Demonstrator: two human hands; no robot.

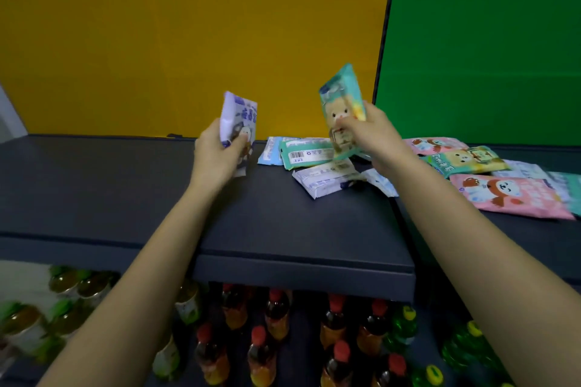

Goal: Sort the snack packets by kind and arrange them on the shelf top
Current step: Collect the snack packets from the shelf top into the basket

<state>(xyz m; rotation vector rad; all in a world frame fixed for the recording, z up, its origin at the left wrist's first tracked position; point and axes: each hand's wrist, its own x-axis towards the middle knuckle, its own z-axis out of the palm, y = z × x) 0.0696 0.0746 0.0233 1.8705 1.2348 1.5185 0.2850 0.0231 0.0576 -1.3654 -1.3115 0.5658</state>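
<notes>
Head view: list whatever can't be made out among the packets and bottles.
All in the head view:
- The purple packet: lower part hidden by the left hand; print blurred.
- The green packet: bottom covered by the right hand.
- The white packet on the shelf top: print too small to read.
- The teal packet: cut off by the right edge.
- The bottles: blurred, partly hidden by the shelf top and arms.

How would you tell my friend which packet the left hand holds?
Look below the yellow wall to the dark shelf top. Above its middle, the left hand holds a packet upright. Its front is purple and white, while the right hand holds a green packet and the rest lie flat.
</notes>
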